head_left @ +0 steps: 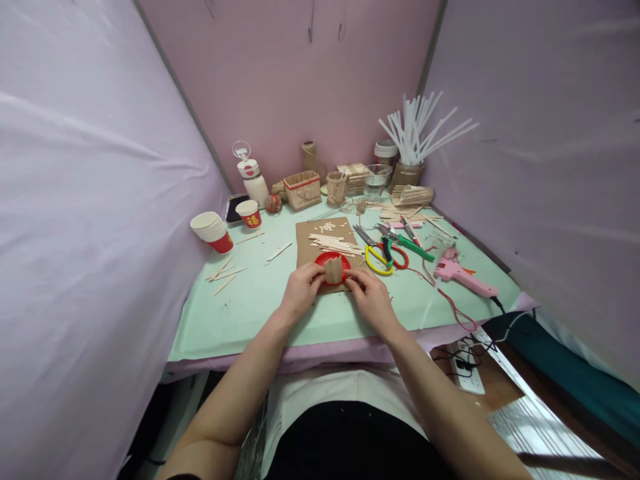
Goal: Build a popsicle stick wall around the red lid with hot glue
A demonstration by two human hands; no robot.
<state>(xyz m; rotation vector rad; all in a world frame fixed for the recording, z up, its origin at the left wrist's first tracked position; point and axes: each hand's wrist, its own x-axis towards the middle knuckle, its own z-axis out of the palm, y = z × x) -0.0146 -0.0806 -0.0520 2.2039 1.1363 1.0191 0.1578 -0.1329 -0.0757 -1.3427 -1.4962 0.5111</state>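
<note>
Two hands: left hand (301,288) and right hand (369,294) meet at the middle of the green desk (260,307).
Fingers: both sets pinched nearly closed on a small brown paper piece (333,269), one at each side.
Pose: forearms reach in from below, wrists low over the desk, palms turned inward.
Paper piece: tan, standing upright, in front of a red lid (331,260) on a brown paper sheet (305,240).
Nearby: yellow-handled scissors (374,255), pink glue gun (463,275), wooden sticks (334,244), paper cups (213,230).
</note>
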